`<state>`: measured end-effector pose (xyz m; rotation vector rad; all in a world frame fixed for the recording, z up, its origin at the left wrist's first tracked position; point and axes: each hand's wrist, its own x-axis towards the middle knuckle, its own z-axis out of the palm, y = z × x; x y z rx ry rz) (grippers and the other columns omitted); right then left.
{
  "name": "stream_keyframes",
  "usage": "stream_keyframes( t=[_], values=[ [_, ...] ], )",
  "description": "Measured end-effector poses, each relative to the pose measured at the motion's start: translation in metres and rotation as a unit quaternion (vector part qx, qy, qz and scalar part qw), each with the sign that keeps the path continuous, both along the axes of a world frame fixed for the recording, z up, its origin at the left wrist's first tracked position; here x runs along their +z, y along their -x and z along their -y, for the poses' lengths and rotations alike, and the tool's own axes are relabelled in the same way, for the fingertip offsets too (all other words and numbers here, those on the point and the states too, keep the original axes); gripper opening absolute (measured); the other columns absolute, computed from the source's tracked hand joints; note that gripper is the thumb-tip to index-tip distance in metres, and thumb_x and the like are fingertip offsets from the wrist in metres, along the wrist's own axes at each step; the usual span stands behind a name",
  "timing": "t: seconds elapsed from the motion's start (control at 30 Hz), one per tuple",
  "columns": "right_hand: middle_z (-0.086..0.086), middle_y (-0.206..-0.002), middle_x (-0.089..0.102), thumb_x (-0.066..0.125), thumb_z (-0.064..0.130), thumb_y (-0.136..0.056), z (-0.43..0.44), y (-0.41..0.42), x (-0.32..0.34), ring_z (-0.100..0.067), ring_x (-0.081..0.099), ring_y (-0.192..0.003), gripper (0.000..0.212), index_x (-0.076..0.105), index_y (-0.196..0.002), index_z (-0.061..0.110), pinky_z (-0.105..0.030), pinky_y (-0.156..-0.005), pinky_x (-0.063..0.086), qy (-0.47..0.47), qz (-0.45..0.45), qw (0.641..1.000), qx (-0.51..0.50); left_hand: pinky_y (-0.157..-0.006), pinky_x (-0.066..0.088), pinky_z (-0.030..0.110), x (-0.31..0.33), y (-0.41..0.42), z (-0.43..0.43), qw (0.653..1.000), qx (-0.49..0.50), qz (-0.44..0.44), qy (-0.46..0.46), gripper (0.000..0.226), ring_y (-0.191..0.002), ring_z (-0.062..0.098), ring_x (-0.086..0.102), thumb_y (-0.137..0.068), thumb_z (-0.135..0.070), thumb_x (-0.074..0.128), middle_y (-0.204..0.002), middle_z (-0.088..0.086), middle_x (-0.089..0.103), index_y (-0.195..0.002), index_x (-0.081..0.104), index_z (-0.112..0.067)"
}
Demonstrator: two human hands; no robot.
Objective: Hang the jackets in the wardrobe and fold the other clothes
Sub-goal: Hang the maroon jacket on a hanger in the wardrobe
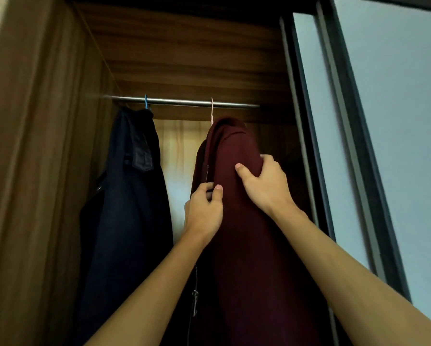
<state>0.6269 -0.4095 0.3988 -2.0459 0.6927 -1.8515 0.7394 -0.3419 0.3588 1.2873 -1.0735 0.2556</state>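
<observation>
Head view: left hand (204, 208) and right hand (264, 186) grip maroon jacket (249, 265).

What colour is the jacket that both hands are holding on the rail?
The jacket is plain dark red, maroon. It shows best in the head view.

Fingers of the right hand (264, 188) vanish behind the maroon jacket (246, 245), whose hem the bottom edge crops.
</observation>
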Motion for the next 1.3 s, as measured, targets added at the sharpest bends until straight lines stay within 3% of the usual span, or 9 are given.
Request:
stream_keyframes(
  t=[0.23,0.47,0.57,0.73,0.87,0.97,1.07,1.17,1.3],
  values=[
    [-0.007,-0.136,0.051,0.059,0.042,-0.094,-0.059,0.043,-0.043,-0.022,0.056,-0.120,0.060,0.040,-0.143,0.012,-0.036,-0.101,0.047,0.068,-0.053,0.996,-0.033,-0.099,0.044,0.024,-0.041,0.036,-0.060,0.999,0.028,0.041,0.011,0.041,-0.121,0.017,0.060,-0.105,-0.032,0.048,-0.136,0.004,0.062,-0.144,0.049,-0.020],
    [-0.006,-0.138,0.049,0.057,0.038,-0.097,-0.109,0.094,-0.119,-0.019,0.054,-0.123,0.055,0.040,-0.144,0.015,-0.037,-0.104,0.046,0.063,-0.144,0.987,-0.030,-0.098,0.041,0.021,-0.102,0.055,-0.133,0.996,0.017,0.061,-0.065,0.042,-0.127,0.014,0.056,-0.106,-0.030,0.046,-0.143,0.002,0.056,-0.147,0.047,-0.021],
    [-0.005,-0.138,0.049,0.057,0.036,-0.098,-0.131,0.121,-0.150,-0.018,0.053,-0.123,0.054,0.040,-0.145,0.015,-0.029,-0.104,0.043,0.067,-0.184,0.980,-0.035,-0.110,0.042,0.031,-0.125,0.065,-0.170,0.990,0.020,0.101,-0.099,0.045,-0.132,0.016,0.052,-0.104,-0.030,0.049,-0.145,0.001,0.054,-0.148,0.045,-0.023],
    [0.000,-0.136,0.051,0.059,0.035,-0.096,-0.171,0.175,-0.187,-0.011,0.051,-0.122,0.050,0.044,-0.142,0.021,-0.020,-0.098,0.036,0.069,-0.204,0.976,-0.029,-0.116,0.037,0.041,-0.166,0.083,-0.227,0.967,0.035,0.181,-0.174,0.056,-0.141,0.019,0.041,-0.101,-0.033,0.054,-0.155,-0.001,0.042,-0.153,0.034,-0.029],
    [0.003,-0.129,0.053,0.061,0.035,-0.095,-0.200,0.227,-0.213,-0.001,0.048,-0.115,0.047,0.048,-0.138,0.021,-0.011,-0.095,0.033,0.087,-0.220,0.971,-0.032,-0.113,0.034,0.033,-0.190,0.108,-0.255,0.951,0.037,0.233,-0.198,0.059,-0.140,0.018,0.040,-0.099,-0.037,0.054,-0.157,-0.004,0.037,-0.154,0.032,-0.029],
    [0.009,-0.127,0.053,0.063,0.036,-0.095,-0.215,0.273,-0.238,0.004,0.046,-0.114,0.046,0.050,-0.137,0.022,-0.001,-0.094,0.032,0.077,-0.232,0.969,-0.044,-0.111,0.039,0.037,-0.212,0.136,-0.266,0.951,0.021,0.230,-0.204,0.059,-0.132,0.023,0.047,-0.099,-0.038,0.054,-0.157,-0.007,0.036,-0.153,0.032,-0.032],
    [0.007,-0.129,0.055,0.063,0.032,-0.095,-0.229,0.324,-0.266,-0.002,0.049,-0.117,0.043,0.052,-0.134,0.020,-0.006,-0.099,0.033,0.076,-0.242,0.965,-0.061,-0.113,0.034,0.034,-0.238,0.172,-0.266,0.952,-0.012,0.232,-0.200,0.060,-0.142,0.015,0.035,-0.097,-0.035,0.057,-0.157,-0.007,0.036,-0.153,0.034,-0.031],
    [0.004,-0.131,0.054,0.064,0.028,-0.096,-0.243,0.378,-0.292,-0.008,0.050,-0.122,0.040,0.054,-0.133,0.018,-0.024,-0.104,0.039,0.076,-0.263,0.958,-0.087,-0.110,0.039,0.037,-0.259,0.224,-0.258,0.952,-0.060,0.232,-0.189,0.061,-0.140,0.014,0.039,-0.094,-0.031,0.061,-0.153,-0.007,0.041,-0.151,0.040,-0.026],
    [0.000,-0.138,0.051,0.065,0.033,-0.094,-0.264,0.456,-0.321,-0.015,0.048,-0.128,0.046,0.053,-0.136,0.018,-0.038,-0.106,0.042,0.046,-0.286,0.947,-0.138,-0.110,0.027,0.026,-0.282,0.314,-0.248,0.945,-0.130,0.244,-0.175,0.058,-0.140,0.014,0.038,-0.095,-0.030,0.063,-0.151,-0.007,0.044,-0.149,0.043,-0.025]
  ],
)
